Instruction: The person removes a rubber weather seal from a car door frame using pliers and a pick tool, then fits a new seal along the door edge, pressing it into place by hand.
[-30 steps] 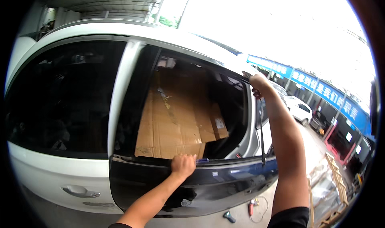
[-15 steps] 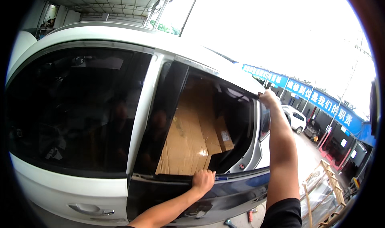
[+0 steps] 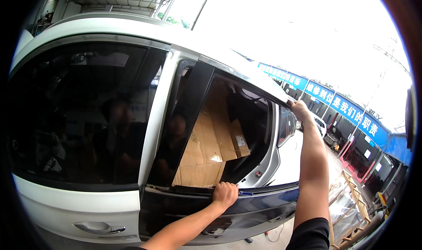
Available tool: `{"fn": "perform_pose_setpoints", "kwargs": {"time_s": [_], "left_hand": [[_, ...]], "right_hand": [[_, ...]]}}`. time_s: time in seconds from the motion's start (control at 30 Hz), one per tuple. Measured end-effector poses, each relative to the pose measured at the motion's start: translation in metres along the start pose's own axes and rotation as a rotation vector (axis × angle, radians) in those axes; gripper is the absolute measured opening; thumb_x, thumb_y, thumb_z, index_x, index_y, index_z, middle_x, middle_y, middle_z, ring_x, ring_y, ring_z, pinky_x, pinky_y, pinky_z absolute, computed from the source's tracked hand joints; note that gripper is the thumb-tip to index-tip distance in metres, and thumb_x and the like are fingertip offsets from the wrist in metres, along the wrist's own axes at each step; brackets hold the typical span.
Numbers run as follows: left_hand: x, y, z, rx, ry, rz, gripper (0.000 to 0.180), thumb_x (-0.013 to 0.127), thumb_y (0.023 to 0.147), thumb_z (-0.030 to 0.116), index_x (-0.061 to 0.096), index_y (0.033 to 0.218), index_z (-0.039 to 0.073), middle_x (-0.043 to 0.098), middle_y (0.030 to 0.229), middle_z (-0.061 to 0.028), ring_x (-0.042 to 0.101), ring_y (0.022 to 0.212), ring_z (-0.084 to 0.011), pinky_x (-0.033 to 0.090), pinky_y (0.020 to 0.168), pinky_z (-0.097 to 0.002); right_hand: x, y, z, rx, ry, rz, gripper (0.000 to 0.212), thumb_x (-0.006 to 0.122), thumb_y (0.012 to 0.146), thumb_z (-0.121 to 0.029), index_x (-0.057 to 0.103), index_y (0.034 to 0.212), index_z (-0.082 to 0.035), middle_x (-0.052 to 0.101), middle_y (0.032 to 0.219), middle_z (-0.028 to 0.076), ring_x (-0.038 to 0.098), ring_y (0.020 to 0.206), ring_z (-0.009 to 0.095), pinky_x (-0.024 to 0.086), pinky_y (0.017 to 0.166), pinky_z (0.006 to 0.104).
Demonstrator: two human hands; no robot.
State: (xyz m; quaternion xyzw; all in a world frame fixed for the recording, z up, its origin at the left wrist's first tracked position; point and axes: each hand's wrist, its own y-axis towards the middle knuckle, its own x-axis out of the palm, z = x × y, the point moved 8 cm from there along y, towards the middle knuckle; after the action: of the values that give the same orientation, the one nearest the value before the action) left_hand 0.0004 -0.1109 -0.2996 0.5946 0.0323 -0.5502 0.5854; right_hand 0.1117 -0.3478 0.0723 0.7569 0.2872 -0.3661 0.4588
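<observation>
A dark rear car door [image 3: 263, 207] with a black window frame stands slightly away from the white car body [image 3: 103, 206]. My left hand [image 3: 225, 194] is closed over the sill below its window opening. A slim blue object [image 3: 246, 193] lies along the sill right beside that hand; whether my fingers touch it is hidden. With my arm raised, my right hand [image 3: 300, 110] grips the upper rear corner of the door's window frame. Through the opening shows a large brown cardboard box [image 3: 204, 149] inside the car.
The front door's dark window [image 3: 83, 118] is at left. A wooden crate frame [image 3: 358, 197] with clear wrapping stands at the lower right. Farther off are a blue banner [image 3: 338, 102], workshop bays and a parked white car [image 3: 320, 126]. A cable lies on the ground below the door.
The door's upper frame has swung a little outward to the right, widening the gap at the pillar. Both hands have kept their hold. My view has shifted slightly.
</observation>
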Motion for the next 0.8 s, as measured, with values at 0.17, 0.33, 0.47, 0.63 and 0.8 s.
{"fn": "perform_pose_setpoints", "kwargs": {"time_s": [0.17, 0.33, 0.47, 0.63, 0.8], "left_hand": [[0.001, -0.004, 0.015, 0.032, -0.045, 0.009, 0.037, 0.054, 0.093, 0.031, 0.069, 0.069, 0.006, 0.067, 0.070, -0.0134, 0.066, 0.069, -0.0288, 0.053, 0.061, -0.0400], [-0.003, -0.004, 0.015, 0.014, -0.014, -0.007, 0.038, 0.052, 0.093, 0.032, 0.069, 0.070, 0.007, 0.068, 0.072, -0.0122, 0.066, 0.072, -0.0286, 0.053, 0.062, -0.0401], [-0.004, -0.010, 0.018, 0.023, -0.012, -0.067, 0.038, 0.052, 0.095, 0.035, 0.070, 0.074, 0.008, 0.068, 0.074, -0.0100, 0.065, 0.077, -0.0263, 0.053, 0.065, -0.0367], [-0.012, -0.014, 0.026, 0.067, -0.003, -0.061, 0.038, 0.050, 0.094, 0.033, 0.071, 0.075, 0.008, 0.070, 0.076, -0.0104, 0.065, 0.076, -0.0262, 0.051, 0.064, -0.0378], [-0.021, -0.020, 0.032, 0.078, -0.103, -0.069, 0.038, 0.052, 0.094, 0.034, 0.070, 0.074, 0.006, 0.068, 0.075, -0.0114, 0.064, 0.075, -0.0268, 0.052, 0.064, -0.0381]], "right_hand": [[-0.007, -0.001, 0.035, 0.010, -0.125, 0.238, 0.047, 0.059, 0.093, -0.043, 0.069, 0.097, 0.004, 0.069, 0.088, 0.024, 0.067, 0.083, 0.037, 0.052, 0.072, 0.0428], [-0.022, -0.047, 0.000, 0.140, -0.118, 0.304, 0.031, 0.054, 0.090, -0.019, 0.068, 0.106, 0.004, 0.065, 0.110, 0.027, 0.062, 0.109, 0.037, 0.049, 0.094, 0.0415], [-0.033, -0.076, -0.015, 0.210, -0.210, 0.243, 0.031, 0.051, 0.087, -0.013, 0.067, 0.110, 0.001, 0.063, 0.118, 0.025, 0.060, 0.114, 0.036, 0.048, 0.096, 0.0424], [-0.053, -0.100, -0.024, 0.334, -0.275, 0.234, 0.032, 0.050, 0.092, -0.014, 0.067, 0.117, -0.005, 0.060, 0.128, 0.018, 0.057, 0.120, 0.034, 0.049, 0.098, 0.0431], [-0.056, -0.093, -0.008, 0.221, -0.350, 0.195, 0.028, 0.054, 0.087, -0.014, 0.069, 0.106, 0.000, 0.064, 0.117, 0.023, 0.061, 0.113, 0.036, 0.049, 0.095, 0.0408]]}}
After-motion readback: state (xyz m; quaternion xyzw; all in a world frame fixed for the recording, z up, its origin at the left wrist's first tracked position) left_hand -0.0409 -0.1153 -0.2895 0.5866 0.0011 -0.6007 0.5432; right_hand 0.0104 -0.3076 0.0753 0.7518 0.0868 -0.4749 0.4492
